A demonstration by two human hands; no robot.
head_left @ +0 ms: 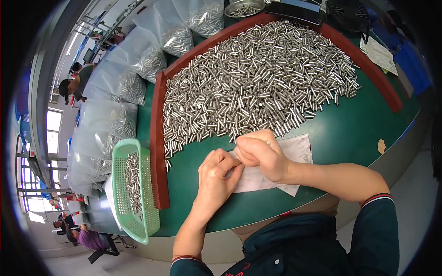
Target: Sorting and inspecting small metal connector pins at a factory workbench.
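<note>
A big heap of small shiny metal pins (258, 78) covers the green table (359, 124) inside a red-brown raised border (159, 138). My left hand (216, 177) and my right hand (260, 154) meet over a white cloth (299, 152) at the heap's near edge. Both hands have their fingers curled and pinched together, touching each other. What they pinch is hidden between the fingers. The nearest pins lie just beyond my right knuckles.
A green plastic basket (147, 216) holding some pins stands at the left table edge. Several clear bags of pins (124, 87) are piled along the far left. A metal bowl (244, 7), a dark tray and papers (380, 53) lie at the back. Other people sit at the far left.
</note>
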